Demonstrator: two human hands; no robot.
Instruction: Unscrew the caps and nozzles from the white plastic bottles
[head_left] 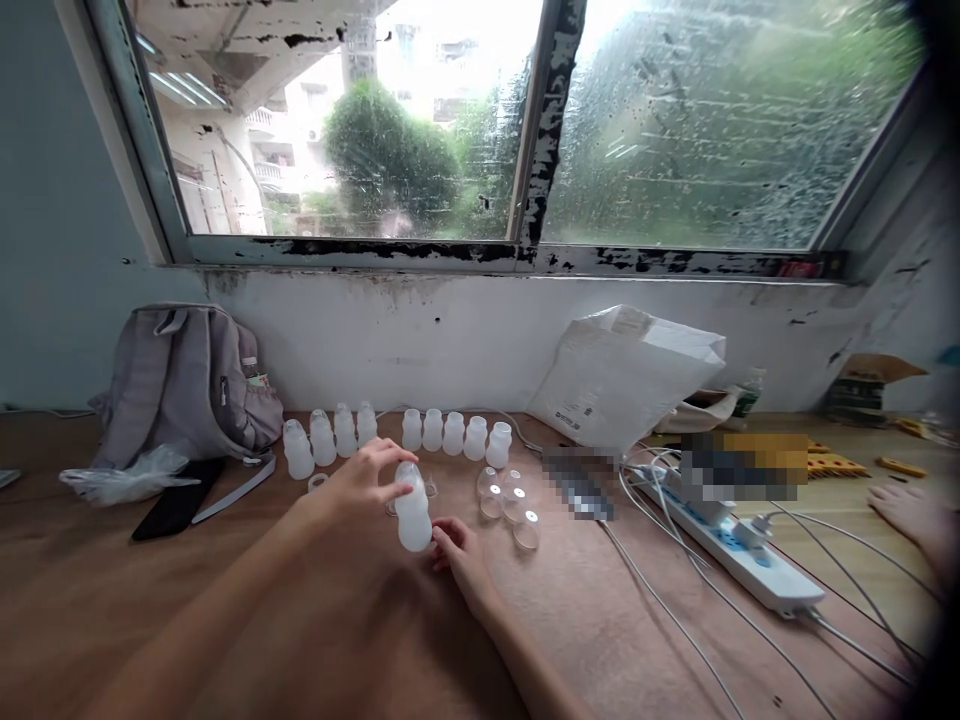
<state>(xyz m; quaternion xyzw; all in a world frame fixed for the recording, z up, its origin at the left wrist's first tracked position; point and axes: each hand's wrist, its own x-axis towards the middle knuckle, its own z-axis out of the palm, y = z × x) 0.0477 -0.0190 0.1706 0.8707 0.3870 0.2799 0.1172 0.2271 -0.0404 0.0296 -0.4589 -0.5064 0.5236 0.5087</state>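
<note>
My left hand (373,478) is closed around the upper part of a translucent white baby bottle (414,520), which leans with its base toward me. Beside the bottle's lower right edge is my right hand (459,556), its fingers loosely bent and none seen across the bottle. Whether its fingertips touch the bottle is hard to tell. Behind the hands stand several capped bottles (322,438) on the left and several uncapped bottles (453,434) in a row on the right. Clear domed caps (526,532) lie in a group right of my right hand.
A grey backpack (176,380) leans on the wall at left, near a plastic bag (124,477) and a black flat item (180,500). At right are a white bag (622,375), a power strip (780,580) with cables, and another person's hand (904,508).
</note>
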